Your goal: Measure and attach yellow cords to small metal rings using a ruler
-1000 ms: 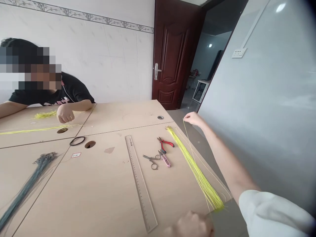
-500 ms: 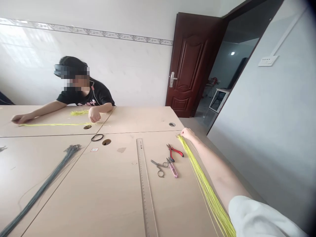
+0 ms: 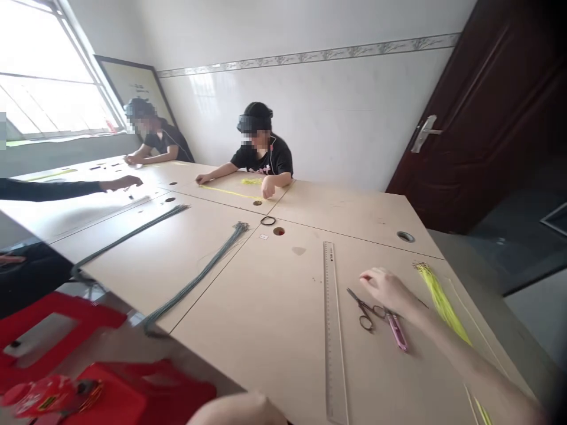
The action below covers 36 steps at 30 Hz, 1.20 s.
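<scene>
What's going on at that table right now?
The person's right hand is over a pair of scissors and a pink-handled cutter, with a bundle of yellow strands just beyond it on the table. Their left hand shows only at the bottom edge. A long ruler lies beside the scissors. Further along the table, a co-worker sits with a hand near a thin yellow strand.

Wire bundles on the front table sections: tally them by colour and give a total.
Grey-green: 2, the left bundle and the right bundle
Yellow: 1, the yellow bundle
Total: 3
</scene>
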Each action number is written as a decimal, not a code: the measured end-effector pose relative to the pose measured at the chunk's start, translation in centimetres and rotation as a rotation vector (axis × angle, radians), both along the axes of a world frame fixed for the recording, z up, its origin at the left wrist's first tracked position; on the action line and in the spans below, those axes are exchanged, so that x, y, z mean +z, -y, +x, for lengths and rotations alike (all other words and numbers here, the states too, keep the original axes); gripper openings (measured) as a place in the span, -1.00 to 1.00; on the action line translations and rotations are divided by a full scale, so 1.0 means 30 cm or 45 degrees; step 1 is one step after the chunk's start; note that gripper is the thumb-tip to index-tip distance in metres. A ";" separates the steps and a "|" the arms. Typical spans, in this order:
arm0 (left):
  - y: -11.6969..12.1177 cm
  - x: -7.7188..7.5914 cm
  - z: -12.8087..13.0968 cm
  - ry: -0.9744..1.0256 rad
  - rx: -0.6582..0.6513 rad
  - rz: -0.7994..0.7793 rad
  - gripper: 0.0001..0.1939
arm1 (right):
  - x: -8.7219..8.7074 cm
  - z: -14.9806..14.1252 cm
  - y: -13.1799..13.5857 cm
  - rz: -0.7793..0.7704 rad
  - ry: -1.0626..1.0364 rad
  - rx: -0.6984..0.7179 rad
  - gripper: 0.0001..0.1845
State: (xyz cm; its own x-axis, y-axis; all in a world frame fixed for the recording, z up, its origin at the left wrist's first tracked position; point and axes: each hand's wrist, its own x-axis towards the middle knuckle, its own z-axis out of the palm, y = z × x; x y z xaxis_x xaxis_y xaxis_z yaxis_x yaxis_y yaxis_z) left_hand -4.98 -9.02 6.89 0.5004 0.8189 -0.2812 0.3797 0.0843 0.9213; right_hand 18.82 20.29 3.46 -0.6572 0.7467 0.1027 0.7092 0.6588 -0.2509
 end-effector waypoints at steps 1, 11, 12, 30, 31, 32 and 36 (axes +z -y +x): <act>-0.004 0.010 -0.044 0.024 0.052 -0.001 -0.80 | -0.018 -0.046 0.046 -0.007 -0.013 0.085 -0.79; -0.476 -0.036 -0.607 -0.196 1.207 0.303 -0.69 | -0.148 -0.332 0.234 0.079 -0.156 0.170 -0.79; -0.527 -0.050 -0.662 -0.254 1.291 0.299 -0.69 | -0.161 -0.337 0.242 0.090 -0.177 0.147 -0.79; -0.895 -0.260 -1.007 -0.866 1.418 0.452 -0.68 | -0.262 -0.314 0.237 0.153 -0.394 0.051 -0.83; -0.897 -0.266 -1.016 -0.876 1.418 0.470 -0.67 | -0.271 -0.311 0.234 0.168 -0.397 0.053 -0.83; -0.894 -0.268 -1.031 -0.889 1.430 0.486 -0.67 | -0.280 -0.307 0.232 0.186 -0.400 0.057 -0.82; -0.791 -0.255 -1.177 -1.002 1.614 0.512 -0.64 | -0.311 -0.293 0.225 0.273 -0.415 0.089 -0.80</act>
